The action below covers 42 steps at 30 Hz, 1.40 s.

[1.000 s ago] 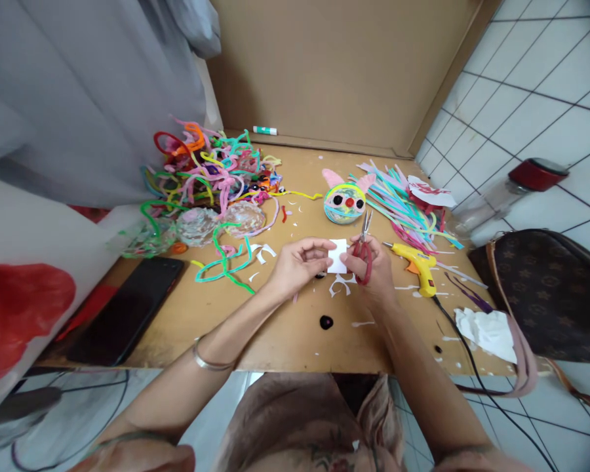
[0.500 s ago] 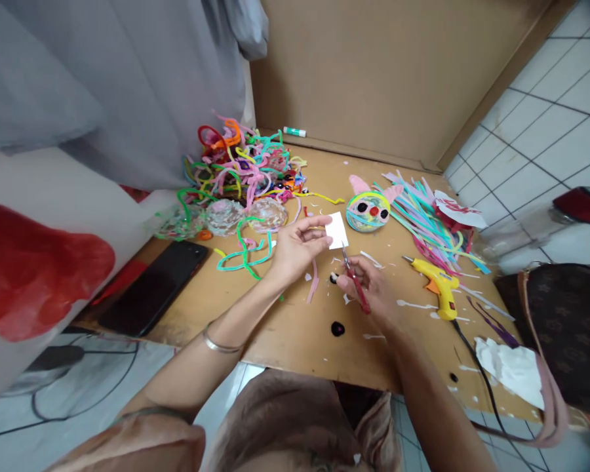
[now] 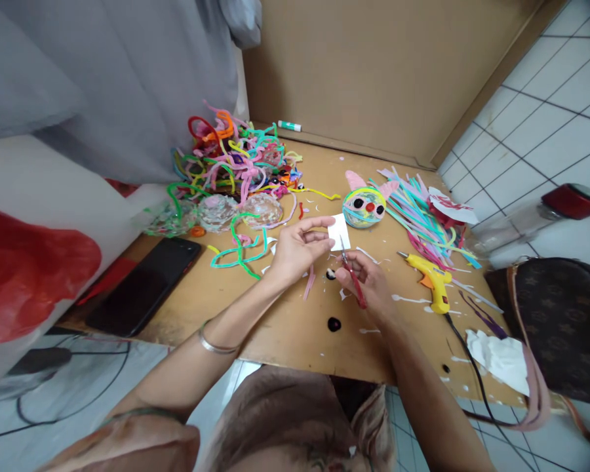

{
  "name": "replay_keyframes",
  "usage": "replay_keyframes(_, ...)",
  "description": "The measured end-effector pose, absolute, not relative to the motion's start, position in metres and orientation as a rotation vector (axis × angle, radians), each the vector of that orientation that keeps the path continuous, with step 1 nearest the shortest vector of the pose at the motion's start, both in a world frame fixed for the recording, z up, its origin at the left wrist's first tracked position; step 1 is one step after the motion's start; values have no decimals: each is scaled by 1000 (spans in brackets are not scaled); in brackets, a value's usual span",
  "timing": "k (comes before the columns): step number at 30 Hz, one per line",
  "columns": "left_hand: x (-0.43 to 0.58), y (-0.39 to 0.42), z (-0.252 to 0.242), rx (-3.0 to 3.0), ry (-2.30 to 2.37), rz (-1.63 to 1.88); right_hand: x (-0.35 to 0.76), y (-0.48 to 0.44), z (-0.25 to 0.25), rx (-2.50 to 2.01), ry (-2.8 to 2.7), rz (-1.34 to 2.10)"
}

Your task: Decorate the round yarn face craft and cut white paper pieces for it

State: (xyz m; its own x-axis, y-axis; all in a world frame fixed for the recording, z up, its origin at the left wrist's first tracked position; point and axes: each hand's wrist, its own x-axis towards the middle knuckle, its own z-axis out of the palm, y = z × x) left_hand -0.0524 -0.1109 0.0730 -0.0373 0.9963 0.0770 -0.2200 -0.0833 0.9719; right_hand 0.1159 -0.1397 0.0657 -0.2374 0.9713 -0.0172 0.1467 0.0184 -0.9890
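Note:
My left hand point(image 3: 299, 248) pinches a small white piece of paper point(image 3: 339, 231) by its left edge, above the table. In my right hand point(image 3: 366, 280) is a pair of scissors with red handles point(image 3: 356, 288). The blades overlap the lower part of the paper. Just beyond the hands lies a round animal face point(image 3: 364, 213) with pink ears, black eyes and a red nose. Beneath the hands are paper scraps, a pink strip point(image 3: 309, 283) and a dark round piece point(image 3: 334, 324).
A tangle of pipe cleaners point(image 3: 236, 154) fills the back left, near a black phone point(image 3: 144, 286). To the right are a yellow glue gun point(image 3: 431, 278) with its cord, a bundle of pipe cleaners point(image 3: 406, 206), crumpled tissue point(image 3: 499, 357) and a brown bag point(image 3: 553, 328). A glue stick point(image 3: 290, 126) lies at the back.
The scissor blades have moved up over the paper and now reach further into it from its lower edge. The whole view has shifted slightly.

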Motion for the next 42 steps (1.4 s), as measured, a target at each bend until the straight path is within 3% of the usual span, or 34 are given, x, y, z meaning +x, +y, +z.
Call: replay_keyframes(42, -49, -117, 76, 1140, 947, 1363, 109, -138, 59, -1230, -1251, 1313)
